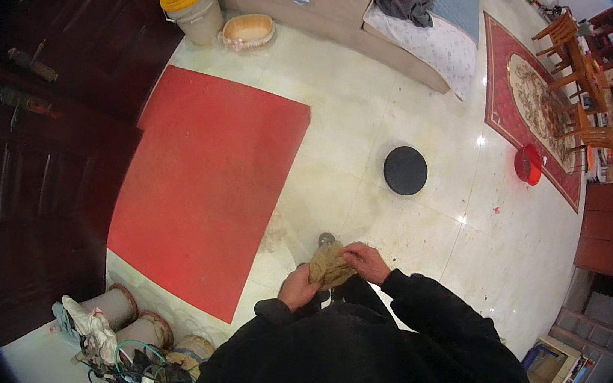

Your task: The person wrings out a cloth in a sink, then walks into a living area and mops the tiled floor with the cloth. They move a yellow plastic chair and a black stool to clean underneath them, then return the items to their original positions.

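Note:
A crumpled khaki-brown cloth (329,266) is held in front of my body, above the tiled floor. My left hand (298,289) is closed on its left side, with some of the fingers hidden behind the fabric. My right hand (365,263) pinches the cloth's right edge between bent fingers. Just beyond the cloth, the toe of a grey shoe (326,239) shows on the floor.
A red mat (207,180) lies before the dark door (26,185). A round black stool (405,170) stands ahead right, a red basket (527,165) beyond it. Spools and cables (131,347) crowd the lower left. Across the back runs a sofa (348,24), beside a yellow-topped bucket (195,11).

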`<action>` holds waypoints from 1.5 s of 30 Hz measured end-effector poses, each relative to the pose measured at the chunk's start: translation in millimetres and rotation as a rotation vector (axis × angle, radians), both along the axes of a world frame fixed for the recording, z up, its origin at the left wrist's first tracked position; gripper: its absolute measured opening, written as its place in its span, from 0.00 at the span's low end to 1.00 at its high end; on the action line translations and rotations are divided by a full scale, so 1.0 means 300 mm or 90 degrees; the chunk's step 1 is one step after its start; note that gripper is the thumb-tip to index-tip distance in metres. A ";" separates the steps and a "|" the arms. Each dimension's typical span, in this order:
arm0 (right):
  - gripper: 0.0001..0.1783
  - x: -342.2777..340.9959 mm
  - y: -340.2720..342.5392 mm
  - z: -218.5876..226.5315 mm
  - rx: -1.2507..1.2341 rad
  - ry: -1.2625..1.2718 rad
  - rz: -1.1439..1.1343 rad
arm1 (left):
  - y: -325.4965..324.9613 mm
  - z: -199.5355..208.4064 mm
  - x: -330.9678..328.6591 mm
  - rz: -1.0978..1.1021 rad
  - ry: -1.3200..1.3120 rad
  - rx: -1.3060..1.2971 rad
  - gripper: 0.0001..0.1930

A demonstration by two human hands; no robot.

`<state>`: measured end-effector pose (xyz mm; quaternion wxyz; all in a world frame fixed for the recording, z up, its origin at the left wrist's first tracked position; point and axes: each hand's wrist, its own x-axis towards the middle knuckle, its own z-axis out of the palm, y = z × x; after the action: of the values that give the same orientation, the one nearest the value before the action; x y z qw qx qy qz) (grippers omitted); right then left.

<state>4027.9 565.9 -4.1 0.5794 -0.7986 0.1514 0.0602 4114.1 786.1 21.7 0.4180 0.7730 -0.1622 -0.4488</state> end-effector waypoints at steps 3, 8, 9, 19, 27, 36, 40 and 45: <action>0.15 -0.203 -0.085 -0.068 -0.212 0.187 0.038 | 0.000 -0.029 -0.030 0.023 0.006 0.043 0.20; 0.14 -0.573 -0.098 -0.060 -0.253 0.505 0.424 | 0.047 -0.089 -0.119 0.110 -0.011 0.039 0.20; 0.14 -0.630 -0.088 -0.039 -0.238 0.507 0.402 | 0.063 -0.096 -0.138 0.101 -0.025 0.081 0.20; 0.10 -0.741 -0.414 -0.225 -0.037 0.390 0.770 | 0.048 -0.236 -0.191 0.284 -0.047 0.145 0.18; 0.16 -0.505 -0.815 -0.483 0.294 0.708 0.902 | -0.298 -0.391 -0.131 0.341 0.022 0.303 0.24; 0.17 -0.217 -1.260 -1.144 0.195 0.624 -0.012 | -0.765 -0.814 -0.056 0.216 -0.057 0.166 0.22; 0.30 -0.261 -1.318 -1.480 0.212 0.683 -0.322 | -0.834 -1.075 -0.018 0.188 -0.011 0.174 0.20; 0.56 -0.374 -1.342 -1.805 0.315 0.583 -0.727 | -0.801 -1.287 0.047 0.247 -0.039 0.155 0.19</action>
<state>3915.8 163.1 -545.7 0.5618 -0.3394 0.7466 0.1086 4128.1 545.9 -364.4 0.3950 0.8478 0.0320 -0.3523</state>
